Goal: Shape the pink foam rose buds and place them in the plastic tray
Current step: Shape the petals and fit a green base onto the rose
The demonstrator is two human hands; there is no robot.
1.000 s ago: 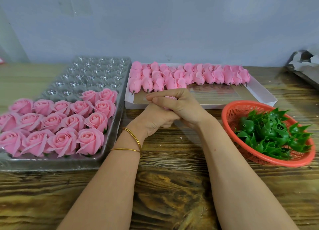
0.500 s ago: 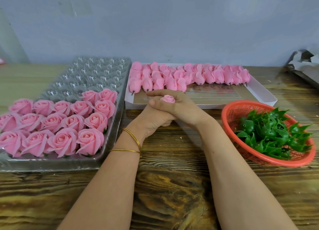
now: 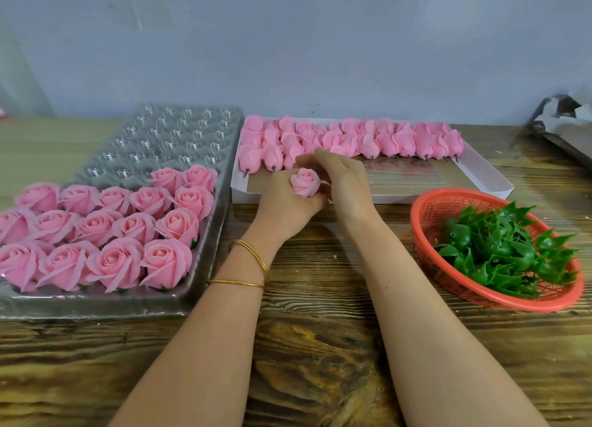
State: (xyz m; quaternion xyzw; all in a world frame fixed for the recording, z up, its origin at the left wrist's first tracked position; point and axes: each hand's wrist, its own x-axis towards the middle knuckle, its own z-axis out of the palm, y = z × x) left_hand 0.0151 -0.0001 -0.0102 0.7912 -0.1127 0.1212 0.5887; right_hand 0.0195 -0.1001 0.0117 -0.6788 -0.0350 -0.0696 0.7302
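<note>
My left hand (image 3: 285, 202) grips a small pink foam rose bud (image 3: 305, 181) from below, its spiral top facing up. My right hand (image 3: 342, 183) stands just right of the bud with fingers straightened and lifted off it, its palm beside the petals. To the left lies the clear plastic tray (image 3: 205, 266); its near half holds several opened pink roses (image 3: 128, 231) and its far cells are bare. A white flat box (image 3: 480, 177) behind my hands carries a row of closed pink buds (image 3: 368, 140).
A red plastic basket (image 3: 429, 209) with several green sepals (image 3: 499, 250) sits at the right. Crumpled grey paper (image 3: 567, 122) lies at the far right edge. All stands on a wooden table (image 3: 314, 346) against a grey wall.
My right hand, which covered the bud a second ago, has opened and moved off to the right. The bud now shows fully in my left hand.
</note>
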